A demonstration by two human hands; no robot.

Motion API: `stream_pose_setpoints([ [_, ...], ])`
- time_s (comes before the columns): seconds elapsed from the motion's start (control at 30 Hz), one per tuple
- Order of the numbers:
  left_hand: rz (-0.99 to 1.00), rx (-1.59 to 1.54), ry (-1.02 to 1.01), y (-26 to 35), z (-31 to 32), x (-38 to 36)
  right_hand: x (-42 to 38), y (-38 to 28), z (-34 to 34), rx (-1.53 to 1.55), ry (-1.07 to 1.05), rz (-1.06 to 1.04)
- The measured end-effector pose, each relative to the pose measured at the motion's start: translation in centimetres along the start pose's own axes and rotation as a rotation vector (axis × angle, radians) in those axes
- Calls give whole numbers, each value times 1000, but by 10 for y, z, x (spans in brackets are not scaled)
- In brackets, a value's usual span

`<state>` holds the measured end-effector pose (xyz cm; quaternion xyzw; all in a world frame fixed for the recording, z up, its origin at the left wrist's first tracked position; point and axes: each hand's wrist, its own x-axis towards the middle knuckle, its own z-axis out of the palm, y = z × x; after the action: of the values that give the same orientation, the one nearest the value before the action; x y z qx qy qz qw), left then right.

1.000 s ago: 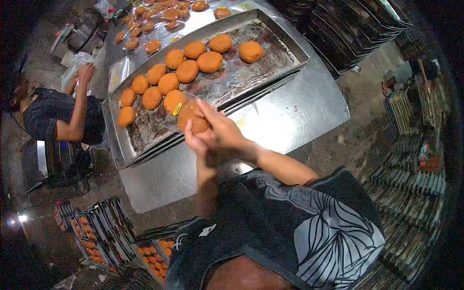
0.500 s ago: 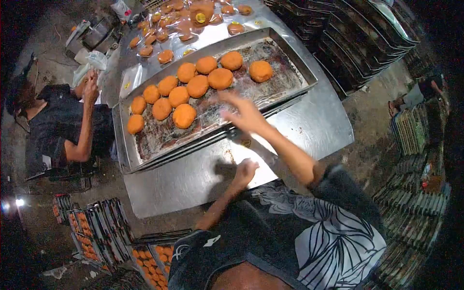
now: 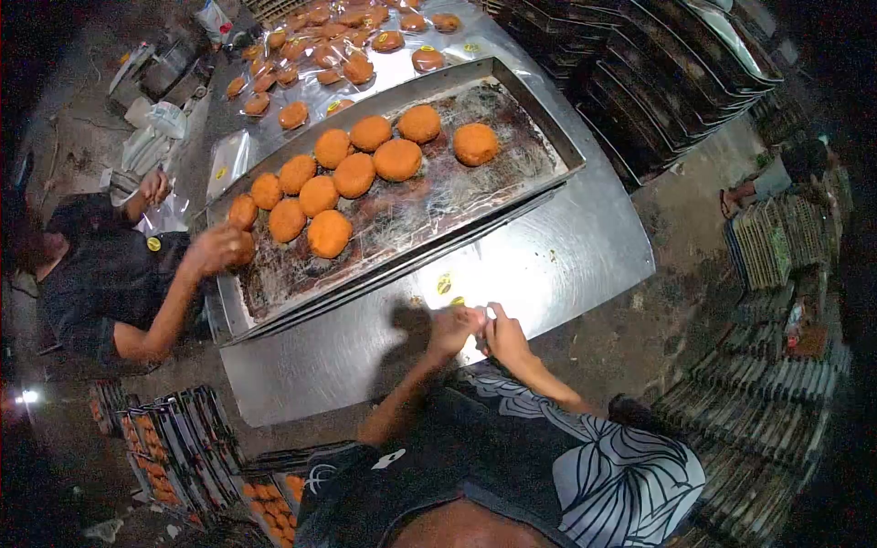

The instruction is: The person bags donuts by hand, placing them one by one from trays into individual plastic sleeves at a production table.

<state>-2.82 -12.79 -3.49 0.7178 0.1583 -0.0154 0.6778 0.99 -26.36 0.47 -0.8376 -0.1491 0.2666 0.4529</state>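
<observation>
Both my hands are together just past the front of my shirt, over the metal table [image 3: 329, 370]. My left hand [image 3: 452, 331] has its fingers closed, the tips almost meeting those of the other hand. My right hand [image 3: 508, 340] is pinched too; a small pale spot shows between the fingertips, and I cannot tell what it is. Round yellow stickers [image 3: 444, 283] lie on the metal close above my left hand. Beyond them sits a baking tray [image 3: 457, 205] with several round orange-brown buns [image 3: 354, 174], mostly grouped at its left and middle.
At left, a co-worker's hand [image 3: 222, 249] grips a bun at the tray's end, a clear bag [image 3: 169, 217] near the other hand. Bagged buns [image 3: 356, 68] cover the table's far side. Stacked black trays [image 3: 639, 82] stand at upper right, racked trays [image 3: 183, 429] at lower left.
My right hand has come back from over the tray to meet my left. The co-worker has reached out and grasped a bun at the tray's left end.
</observation>
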Motion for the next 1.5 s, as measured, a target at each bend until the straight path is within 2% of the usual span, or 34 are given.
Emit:
stream_pose_setpoints([
  [0.03, 176, -66, 142, -2, 1, 1, 5, -14, -4, 310, -130, 273],
  [0.07, 306, 113, 279, 16, -4, 2, 22, -21, -14, 533, -387, 322],
  [0.1, 453, 151, 296, 34, -6, -1, 53, 15, 4, 871, -502, 258],
  [0.13, 473, 194, 259, 59, -6, -11, 56, -21, -15, 1669, -661, 456],
  [0.17, 491, 237, 223, 74, -7, -18, 70, -35, -14, 1270, -358, 266],
  [0.2, 494, 152, 381, 61, -10, -7, 79, -64, -17, 1306, -300, 168],
  [0.23, 502, 64, 539, 48, -14, 4, 78, -97, -16, 1590, -357, -59],
  [0.27, 407, -265, 463, 54, -25, 8, 76, -113, -6, 1668, -398, -101],
  [0.3, 354, -429, 420, 60, -43, 8, 69, -121, 7, 1763, -549, -11],
  [0.37, 176, -796, 343, 68, -84, 6, 71, -113, 34, 1287, -656, 297],
  [0.4, 62, -995, 300, 73, -99, 4, 74, -128, 28, 1157, -670, 249],
  [0.43, 159, -1216, 257, 80, -106, 0, 94, -130, 21, 1002, -709, 152],
  [0.47, 204, -1177, 480, 82, -115, -3, 136, -133, -2, 127, -551, -249],
  [0.5, 248, -1128, 699, 83, -124, -6, 186, -125, -9, -272, -39, -564],
  [0.53, 227, -1105, 709, 74, -139, -13, 207, -142, -32, -499, 20, -362],
  [0.57, 232, -1106, 721, 75, -146, -19, 279, -114, -33, -737, 250, -208],
  [0.6, 226, -1129, 762, 78, -150, -27, 313, -98, -20, -739, 240, -215],
  [0.7, 229, -1177, 828, 71, -166, -41, 361, -82, 20, -886, 470, -290],
  [0.73, 273, -1215, 817, 68, -171, -44, 322, -112, 37, -758, 312, -89],
  [0.77, 306, -1256, 808, 64, -172, -50, 281, -133, 56, -970, 511, -122],
  [0.83, 287, -1250, 851, 76, -176, -57, 281, -104, 51, -670, 424, -286],
  [0.9, 311, -1256, 895, 79, -184, -59, 271, -113, 27, -657, 499, -147],
  [0.97, 346, -1300, 926, 88, -190, -60, 276, -108, 10, -696, 469, -206],
  [1.03, 375, -1345, 953, 85, -195, -60, 227, -135, -12, -388, 262, -453],
  [1.1, 437, -1461, 940, 74, -196, -47, 134, -171, 6, -243, 161, -710],
  [1.13, 391, -1465, 961, 75, -186, -36, 107, -167, 22, -405, 274, -1044],
  [1.17, 377, -1460, 938, 76, -171, -27, 84, -171, 28, -432, 205, -1219],
  [1.23, 505, -1273, 660, 75, -135, -11, 64, -178, 34, -408, 227, -1176],
  [1.27, 544, -1189, 649, 88, -119, -10, 61, -171, 29, -415, 242, -1151],
  [1.3, 525, -1191, 634, 101, -110, -13, 57, -165, 24, -371, 180, -1029],
  [1.37, 375, -1028, 385, 119, -101, -19, 50, -154, 17, -318, 126, -899],
  [1.43, 326, -1022, 463, 118, -75, -17, 43, -144, 12, -376, 63, -754],
  [1.47, 301, -1069, 429, 110, -68, -13, 44, -146, 12, -371, 63, -739],
  [1.5, 268, -1117, 401, 101, -60, -12, 46, -152, 18, -199, 124, -816],
])
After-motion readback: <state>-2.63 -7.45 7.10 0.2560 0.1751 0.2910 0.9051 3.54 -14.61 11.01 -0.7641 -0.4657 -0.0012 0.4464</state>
